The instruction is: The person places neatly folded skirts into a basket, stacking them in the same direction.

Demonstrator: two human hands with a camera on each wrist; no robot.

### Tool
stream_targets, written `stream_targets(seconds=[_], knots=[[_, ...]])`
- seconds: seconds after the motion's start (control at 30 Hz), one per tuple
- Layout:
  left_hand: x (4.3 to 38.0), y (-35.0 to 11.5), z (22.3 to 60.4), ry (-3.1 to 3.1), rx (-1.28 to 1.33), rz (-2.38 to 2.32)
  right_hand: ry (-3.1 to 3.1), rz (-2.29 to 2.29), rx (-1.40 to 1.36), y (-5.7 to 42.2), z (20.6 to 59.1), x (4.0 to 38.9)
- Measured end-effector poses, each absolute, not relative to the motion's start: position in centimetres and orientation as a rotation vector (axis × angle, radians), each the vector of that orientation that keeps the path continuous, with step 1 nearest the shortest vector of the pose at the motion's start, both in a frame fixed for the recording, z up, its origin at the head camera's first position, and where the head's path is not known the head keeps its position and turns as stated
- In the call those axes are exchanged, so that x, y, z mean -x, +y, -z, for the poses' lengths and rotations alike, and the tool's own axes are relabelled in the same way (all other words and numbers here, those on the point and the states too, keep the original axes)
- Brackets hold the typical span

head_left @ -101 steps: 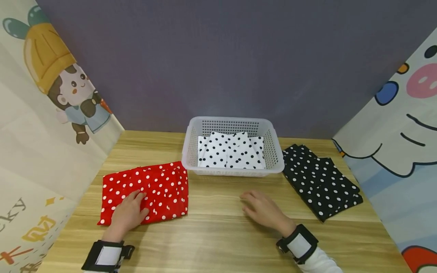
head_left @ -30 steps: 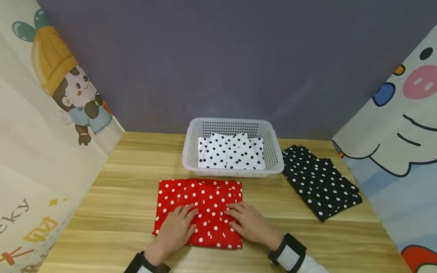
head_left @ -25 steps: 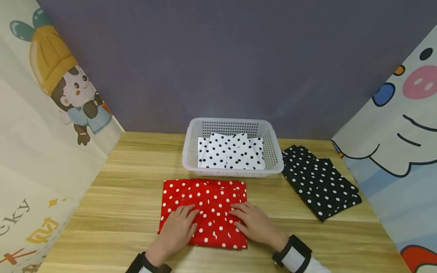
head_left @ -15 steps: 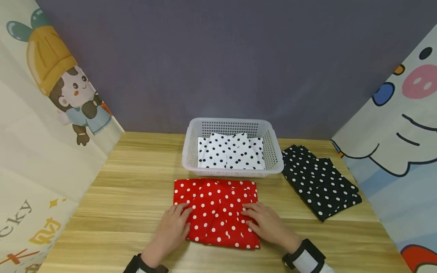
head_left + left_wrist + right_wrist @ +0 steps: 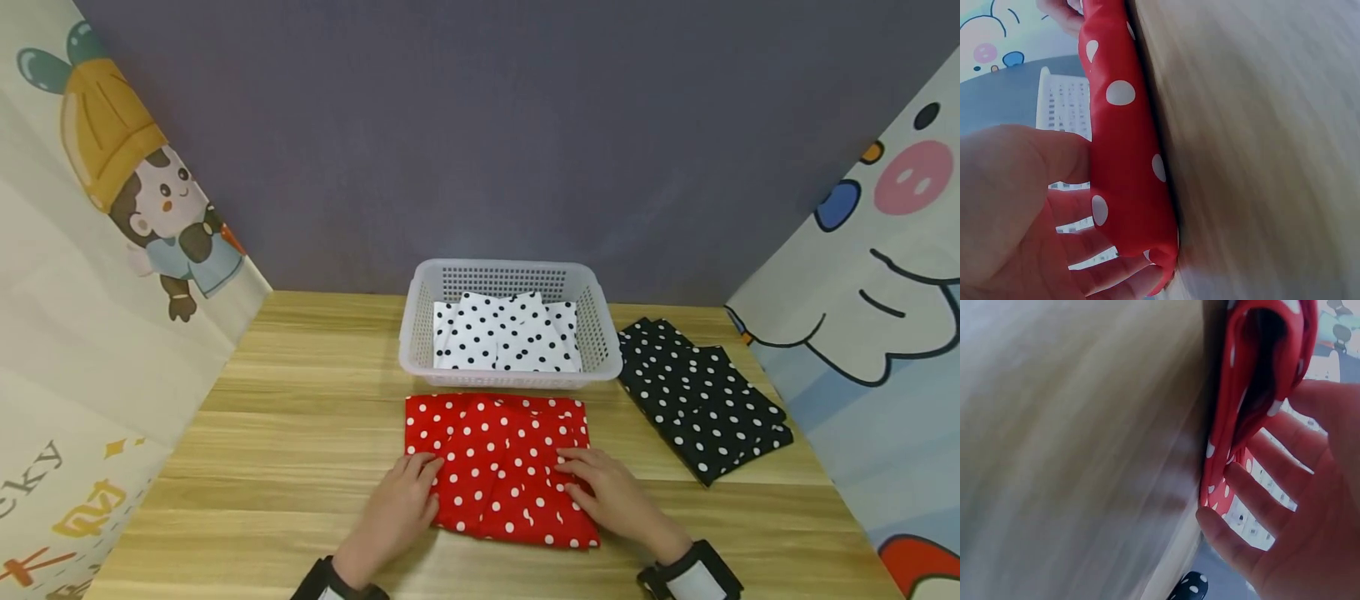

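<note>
A folded red cloth with white polka dots lies flat on the table, just in front of the white basket. My left hand rests on its left edge, fingers relaxed. On the opposite edge lies my right hand, its fingertips touching the fabric. The left wrist view has the thumb and loosely spread fingers against the thick folded side of the cloth. From the right wrist, the layered fold of the cloth shows beside my extended fingers.
The white perforated plastic basket stands by the back wall, holding a folded white cloth with black dots. To its right lies a folded black cloth with white dots. Printed panels flank the wooden table.
The red cloth has slid rightward from the table's left side to the front of the basket. Both hands moved with it lately; the right hand came onto it after the earliest frame.
</note>
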State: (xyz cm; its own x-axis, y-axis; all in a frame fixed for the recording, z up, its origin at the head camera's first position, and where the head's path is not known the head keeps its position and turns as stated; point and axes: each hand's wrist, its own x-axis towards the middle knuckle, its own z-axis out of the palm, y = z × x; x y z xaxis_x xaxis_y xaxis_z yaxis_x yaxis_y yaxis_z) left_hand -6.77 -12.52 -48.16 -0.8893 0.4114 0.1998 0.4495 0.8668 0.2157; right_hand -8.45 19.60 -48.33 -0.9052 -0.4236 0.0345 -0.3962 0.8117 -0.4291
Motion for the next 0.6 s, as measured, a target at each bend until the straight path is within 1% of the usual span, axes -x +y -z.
stream_targets(seconds=[0.37,0.47,0.6], knots=[[6.7,-10.8,48.3,-2.904,0.717,0.386,2.961,0.678,0.569,20.7,48.3,8.2],[6.7,-10.6,48.1,-2.922,0.698,0.419,2.951,0.679,0.529,20.7,48.1,8.1],[7.1,-10.4,47.8,-2.930,0.606,0.482,2.979,0.724,0.485,20.3,47.7,8.4]])
